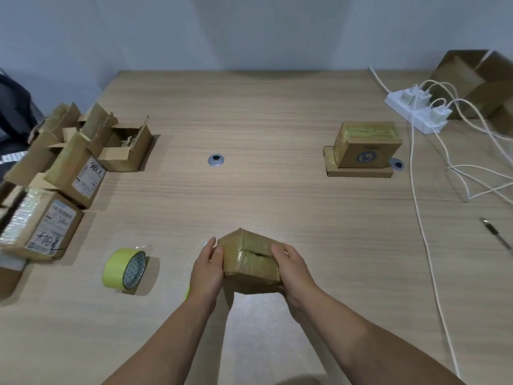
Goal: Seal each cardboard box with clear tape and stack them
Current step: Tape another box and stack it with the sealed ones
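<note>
Left hand (206, 269), right hand (293, 269), box (249, 261) — tape (125, 269) nearby

Looks like an office desk (277, 195) turned packing spot

Cable grommet (216, 160) in the wood-grain top, white power strip (416, 113) full of chargers (439, 113), shipping-labelled cardboard boxes (80, 176) piled on the left.

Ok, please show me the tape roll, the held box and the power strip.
tape roll (118, 269), head view, on its yellow-green outer band.
held box (247, 262), head view, on its taped top face.
power strip (419, 115), head view, on its white body.
</note>
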### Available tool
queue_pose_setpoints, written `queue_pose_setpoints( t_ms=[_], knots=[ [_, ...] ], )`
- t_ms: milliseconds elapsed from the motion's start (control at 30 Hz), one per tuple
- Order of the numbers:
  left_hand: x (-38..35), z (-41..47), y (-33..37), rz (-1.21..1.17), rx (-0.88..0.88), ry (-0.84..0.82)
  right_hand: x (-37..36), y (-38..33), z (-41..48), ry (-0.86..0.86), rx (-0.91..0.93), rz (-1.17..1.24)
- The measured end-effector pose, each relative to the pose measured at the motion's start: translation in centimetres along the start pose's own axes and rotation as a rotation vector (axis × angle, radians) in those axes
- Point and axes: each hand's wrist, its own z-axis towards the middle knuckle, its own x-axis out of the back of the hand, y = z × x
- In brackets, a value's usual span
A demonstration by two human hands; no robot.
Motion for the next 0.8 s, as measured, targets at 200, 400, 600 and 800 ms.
queue_pose_setpoints(
  t_ms=[200,400,600,800],
  knots=[
    [-0.8,-1.0,0.5,0.099,-0.044,0.031,0.0,-0.4,0.3,0.127,0.182,-0.378],
    [-1.9,-0.7,-0.9,0.247,-0.122,0.010,-1.7,0.8,1.0,0.167,0.215,-0.398],
    [-2.7,-0.9,-1.3,0.363,-0.147,0.077,-2.6,1.2,0.9,0.216,0.230,-0.436],
    [-2.8,-0.3,-1.5,0.332,-0.158,0.119,-2.4,1.4,1.3,0.259,0.284,-0.504]
  ],
)
